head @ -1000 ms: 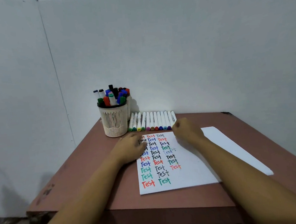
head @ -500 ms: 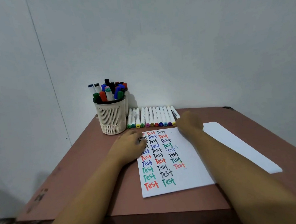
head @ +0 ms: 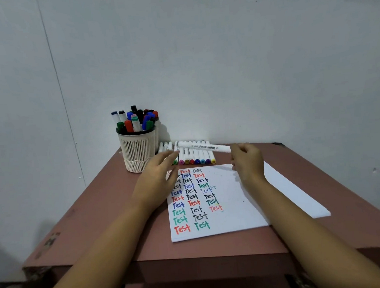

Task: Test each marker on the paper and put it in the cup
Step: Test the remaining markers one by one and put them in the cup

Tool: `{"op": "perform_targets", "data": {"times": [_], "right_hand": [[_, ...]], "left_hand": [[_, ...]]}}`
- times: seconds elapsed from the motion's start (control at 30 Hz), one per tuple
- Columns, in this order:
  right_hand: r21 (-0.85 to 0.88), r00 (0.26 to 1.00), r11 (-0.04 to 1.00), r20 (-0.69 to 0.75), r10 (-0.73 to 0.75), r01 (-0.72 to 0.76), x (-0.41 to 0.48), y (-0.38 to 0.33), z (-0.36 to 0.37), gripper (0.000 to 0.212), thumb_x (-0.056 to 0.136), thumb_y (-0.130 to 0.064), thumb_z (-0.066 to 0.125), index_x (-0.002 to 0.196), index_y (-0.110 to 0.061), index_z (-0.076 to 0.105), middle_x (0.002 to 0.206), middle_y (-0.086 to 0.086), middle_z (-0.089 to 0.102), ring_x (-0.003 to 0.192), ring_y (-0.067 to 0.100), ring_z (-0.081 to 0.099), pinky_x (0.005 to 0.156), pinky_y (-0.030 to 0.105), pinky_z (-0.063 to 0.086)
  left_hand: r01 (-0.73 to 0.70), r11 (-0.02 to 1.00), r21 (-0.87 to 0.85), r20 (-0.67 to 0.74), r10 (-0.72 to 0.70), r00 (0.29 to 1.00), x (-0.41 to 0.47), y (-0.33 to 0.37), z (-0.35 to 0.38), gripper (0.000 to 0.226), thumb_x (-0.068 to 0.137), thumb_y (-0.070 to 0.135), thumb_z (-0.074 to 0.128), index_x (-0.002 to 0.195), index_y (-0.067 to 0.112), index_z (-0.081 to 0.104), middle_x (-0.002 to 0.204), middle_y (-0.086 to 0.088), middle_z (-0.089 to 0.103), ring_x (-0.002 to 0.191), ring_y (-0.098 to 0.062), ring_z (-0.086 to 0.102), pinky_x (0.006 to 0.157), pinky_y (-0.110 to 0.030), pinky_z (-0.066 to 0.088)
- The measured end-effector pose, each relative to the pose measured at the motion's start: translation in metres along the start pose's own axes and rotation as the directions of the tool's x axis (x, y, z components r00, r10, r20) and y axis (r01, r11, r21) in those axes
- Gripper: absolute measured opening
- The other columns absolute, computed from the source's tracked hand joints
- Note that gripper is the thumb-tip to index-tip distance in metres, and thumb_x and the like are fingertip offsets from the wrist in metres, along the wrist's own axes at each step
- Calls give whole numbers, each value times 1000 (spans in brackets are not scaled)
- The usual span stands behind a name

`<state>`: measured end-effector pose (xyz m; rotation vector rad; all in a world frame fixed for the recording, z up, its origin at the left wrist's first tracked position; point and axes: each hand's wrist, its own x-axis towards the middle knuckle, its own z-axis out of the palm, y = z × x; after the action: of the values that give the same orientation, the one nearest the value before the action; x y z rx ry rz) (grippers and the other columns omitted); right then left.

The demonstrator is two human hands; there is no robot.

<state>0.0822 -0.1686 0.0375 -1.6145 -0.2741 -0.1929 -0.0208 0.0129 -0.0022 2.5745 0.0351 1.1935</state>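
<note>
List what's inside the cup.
Capped markers stand packed in the cup: black, blue, red and green caps show above the rim. Its wall hides most of their barrels and the bottom.

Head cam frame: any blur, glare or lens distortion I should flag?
Head view: the marker pinched by the right hand is smeared, its print unreadable; the left hand is soft at its fingertips; writing on the paper is sharp, no glare; soft light, the cup throws a faint shadow rightward on the wall; the wall seam at left bows slightly, wide-angle distortion.
</note>
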Motion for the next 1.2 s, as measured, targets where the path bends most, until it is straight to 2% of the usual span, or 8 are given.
{"op": "perform_targets", "data": {"times": [0.13,0.23,0.3,0.43,0.53,0.63,1.03,1.2], "right_hand": [[40,999,999,32,12,-14,-24,-4,-4,24,87,-10,49,63,-12,49,58,-1,43,55,14,35,55,27,33],[110,997,991,44,66,-71,-32,-2,-3,25,87,-9,48,62,-11,43,57,1,35,52,14,28,44,20,28],[229,989,962,70,134,-147,-33,-2,-1,25,89,-11,50,65,-11,45,58,2,36,51,13,29,42,18,28],[575,898,696,356,260,-430,-34,-2,5,22,90,-30,63,77,-13,58,59,0,51,48,11,47,46,22,39],[435,842,779,498,210,-452,-39,2,12,22,90,-34,60,85,-12,59,62,0,52,48,9,48,44,19,39],[317,855,873,484,186,-370,-40,3,16,27,94,-34,57,75,-14,55,56,-2,45,43,7,38,40,18,31],[316,916,907,371,151,-278,-39,1,14,29,94,-21,55,67,-13,49,52,0,39,38,8,30,40,20,21],[414,920,849,342,190,-329,-42,-4,12,25,96,-27,54,75,-13,52,56,2,47,44,10,40,42,19,34]], "left_hand": [[-103,994,30,69,101,992,-3,6,-3,53,87,29,60,134,7,48,128,-13,55,116,-26,52,97,-32,40],[-139,989,56,142,129,981,-4,11,-4,49,90,38,47,128,7,54,107,-8,65,94,-24,61,80,-35,51],[-130,991,31,147,124,981,-4,13,-3,38,94,29,50,124,6,55,100,-7,63,85,-21,57,73,-36,50],[-166,986,6,132,164,978,-4,18,1,31,94,22,52,119,2,55,96,-8,59,80,-19,51,68,-34,46],[-223,975,24,120,218,969,-4,23,2,36,94,35,42,112,6,54,91,-6,60,73,-20,55,57,-35,49],[-253,967,45,104,247,963,-4,26,3,42,91,40,33,109,8,54,86,-4,61,68,-22,57,51,-36,49],[-256,962,95,29,254,967,-4,26,4,28,90,51,39,103,29,50,62,7,61,48,-16,56,39,-28,42],[19,1000,2,151,-19,988,-1,29,0,45,88,56,44,119,24,48,66,5,60,63,-15,57,56,-33,46]]}}
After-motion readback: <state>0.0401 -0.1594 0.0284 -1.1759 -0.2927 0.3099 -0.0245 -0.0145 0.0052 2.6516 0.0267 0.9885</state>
